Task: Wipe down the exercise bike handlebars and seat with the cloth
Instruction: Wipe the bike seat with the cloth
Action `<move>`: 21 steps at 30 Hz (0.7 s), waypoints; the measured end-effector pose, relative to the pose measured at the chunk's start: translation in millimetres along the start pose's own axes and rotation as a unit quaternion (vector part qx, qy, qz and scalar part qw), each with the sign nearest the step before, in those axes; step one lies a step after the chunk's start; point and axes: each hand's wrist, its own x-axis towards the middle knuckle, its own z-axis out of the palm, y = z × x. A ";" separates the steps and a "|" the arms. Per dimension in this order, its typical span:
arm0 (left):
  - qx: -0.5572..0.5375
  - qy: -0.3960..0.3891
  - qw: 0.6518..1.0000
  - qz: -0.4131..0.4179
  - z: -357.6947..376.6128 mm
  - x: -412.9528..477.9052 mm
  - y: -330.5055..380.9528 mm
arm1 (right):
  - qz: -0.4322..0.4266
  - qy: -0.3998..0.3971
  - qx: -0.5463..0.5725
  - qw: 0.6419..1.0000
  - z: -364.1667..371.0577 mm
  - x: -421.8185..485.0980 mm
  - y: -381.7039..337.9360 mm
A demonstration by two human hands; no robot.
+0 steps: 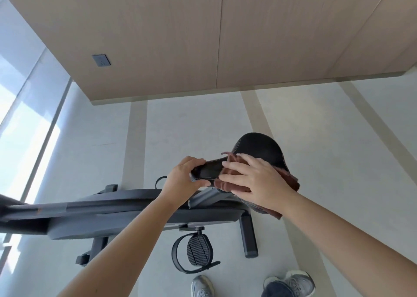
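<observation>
Currently the left hand [185,177] grips the narrow nose of the seat [257,150], fingers curled over it, thumb underneath. Seat is black, smooth, stitched along the edge, wide rounded rear. Right hand [255,181] lies flat, fingers spread, pressing the cloth [291,179] onto the seat's near side; not a clenched grip. Cloth is reddish-brown, fuzzy terry, draped over the edge, mostly hidden under the palm. Bike [126,206] frame is dark grey matte, its front end cut off at the left edge; handlebars can't be made out. Ribbed black pedal [198,250] with a strap loop hangs below. Grey shoes [300,282] on the pale floor [316,138], cut off at the bottom.
</observation>
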 end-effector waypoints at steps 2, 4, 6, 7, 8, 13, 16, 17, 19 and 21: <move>0.018 -0.013 1.000 -0.001 -0.6 1.5 -0.5 | -0.001 0.003 -0.011 1.000 -2.5 -20.9 5.1; 0.042 -0.020 0.999 0.018 -0.1 1.2 -0.1 | 0.014 -0.005 0.003 1.000 -0.8 -21.9 8.3; 0.076 -0.026 0.996 0.050 2.8 0.0 2.7 | 0.097 0.008 0.039 0.995 -4.9 -4.4 11.1; 0.102 -0.029 0.992 0.072 5.7 0.2 3.8 | 0.162 0.024 0.057 0.985 -7.8 7.3 14.0; 0.127 -0.030 0.987 0.096 9.7 1.3 5.0 | 0.227 0.031 0.069 0.971 -9.0 17.8 16.3; 0.169 -0.048 0.972 0.158 32.6 10.0 26.6 | 0.334 0.074 0.011 0.940 -0.1 3.5 -10.2; 0.192 -0.028 0.966 0.170 38.4 12.7 29.5 | 0.347 0.084 -0.020 0.934 5.4 -14.3 -24.4; 0.198 -0.025 0.964 0.175 39.5 13.3 27.5 | 0.353 0.082 -0.017 0.932 4.3 -10.3 -19.7; 0.199 -0.019 0.964 0.177 40.6 16.6 22.4 | 0.373 0.070 0.012 0.925 -1.8 8.0 -4.0; 0.189 -0.018 0.966 0.173 40.8 19.4 20.6 | 0.390 0.033 0.045 0.919 -7.6 25.6 12.1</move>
